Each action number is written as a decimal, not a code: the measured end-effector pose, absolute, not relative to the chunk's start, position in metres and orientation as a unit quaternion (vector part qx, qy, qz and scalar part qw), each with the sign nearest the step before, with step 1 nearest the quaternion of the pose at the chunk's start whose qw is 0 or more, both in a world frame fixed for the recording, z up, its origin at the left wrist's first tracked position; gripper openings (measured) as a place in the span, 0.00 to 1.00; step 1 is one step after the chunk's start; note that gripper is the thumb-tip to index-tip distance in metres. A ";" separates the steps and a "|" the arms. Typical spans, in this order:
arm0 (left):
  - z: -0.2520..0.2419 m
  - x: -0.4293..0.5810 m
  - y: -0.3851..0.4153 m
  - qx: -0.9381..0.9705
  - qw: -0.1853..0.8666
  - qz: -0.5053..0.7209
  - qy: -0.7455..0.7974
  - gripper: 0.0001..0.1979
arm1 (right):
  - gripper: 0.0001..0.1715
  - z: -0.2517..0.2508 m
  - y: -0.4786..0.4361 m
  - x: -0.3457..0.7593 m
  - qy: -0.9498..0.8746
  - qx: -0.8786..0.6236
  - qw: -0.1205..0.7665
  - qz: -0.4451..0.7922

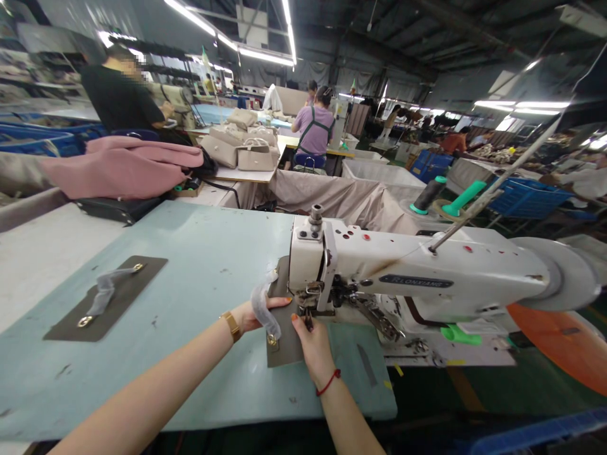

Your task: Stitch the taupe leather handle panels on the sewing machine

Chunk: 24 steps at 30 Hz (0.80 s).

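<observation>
A flat grey-brown panel point(286, 347) with a handle wrapped in translucent film point(260, 302) lies under the head of a white sewing machine point(308, 262). My left hand point(253, 315) rests on this panel, partly behind the wrapped handle, with a finger stretched towards the needle area. Close beside the needle area, my right hand point(315, 344) is closed at the panel's right edge. A small dark pointed metal tool point(308, 320) shows between its thumb and fingers; its lower part is hidden. To the left lies a second grey-brown panel point(128, 294) with a similar wrapped handle and gold fittings.
The light blue tabletop point(199, 373) extends left of the machine. Pink material point(123, 165) lies at the back left. Beige bags point(256, 155) are piled on a farther table. Thread cones point(465, 197) stand behind the machine. Other people sit at work beyond.
</observation>
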<state>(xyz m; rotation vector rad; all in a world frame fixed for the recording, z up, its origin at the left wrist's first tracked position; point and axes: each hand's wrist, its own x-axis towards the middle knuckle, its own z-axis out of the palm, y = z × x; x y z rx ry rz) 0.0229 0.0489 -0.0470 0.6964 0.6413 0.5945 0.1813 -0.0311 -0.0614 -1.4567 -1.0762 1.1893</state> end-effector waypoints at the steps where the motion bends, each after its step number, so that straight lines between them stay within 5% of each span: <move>1: -0.047 0.023 0.050 0.328 0.848 0.283 0.305 0.23 | 0.23 -0.062 -0.031 0.181 -0.439 -0.594 0.468 0.485; 24: -0.044 0.028 0.045 0.294 0.832 0.328 0.339 0.19 | 0.25 -0.068 -0.037 0.188 -0.484 -0.612 0.435 0.450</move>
